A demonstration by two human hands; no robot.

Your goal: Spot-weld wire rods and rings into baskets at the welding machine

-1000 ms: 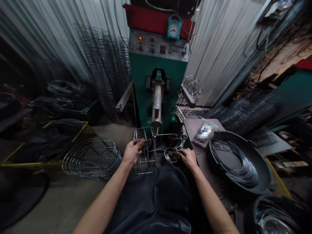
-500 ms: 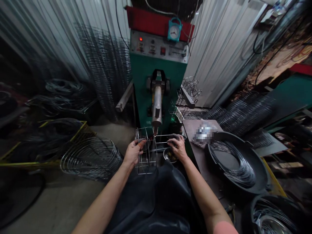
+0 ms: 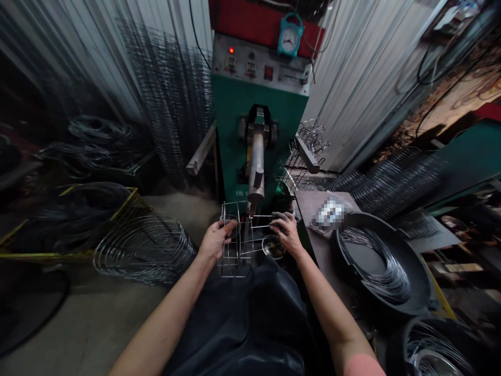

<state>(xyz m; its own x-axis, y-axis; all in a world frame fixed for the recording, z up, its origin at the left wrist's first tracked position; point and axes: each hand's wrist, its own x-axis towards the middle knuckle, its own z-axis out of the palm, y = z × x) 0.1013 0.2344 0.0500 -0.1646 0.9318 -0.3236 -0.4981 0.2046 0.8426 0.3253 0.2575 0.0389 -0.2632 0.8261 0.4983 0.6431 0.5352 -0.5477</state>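
A small wire frame [image 3: 236, 245] of thin metal rods stands under the electrode arm [image 3: 256, 167] of a green welding machine [image 3: 258, 112]. My left hand [image 3: 216, 239] is closed on the frame's left side, thumb on top. My right hand [image 3: 285, 231] is closed on the rods at the frame's right end. A small metal bowl [image 3: 273, 247] sits just below my right hand. A dark apron covers my lap.
A black basin [image 3: 385, 261] of wire pieces lies at the right, another basin [image 3: 434, 347] at the bottom right. A round wire cage [image 3: 146, 249] lies on the floor at the left. Wire coils fill a yellow crate [image 3: 74, 216]. Wire grids lean on the wall.
My right hand left the small bowl and went up to grip the frame's right end. The left hand kept its hold. The camera moved slightly closer.
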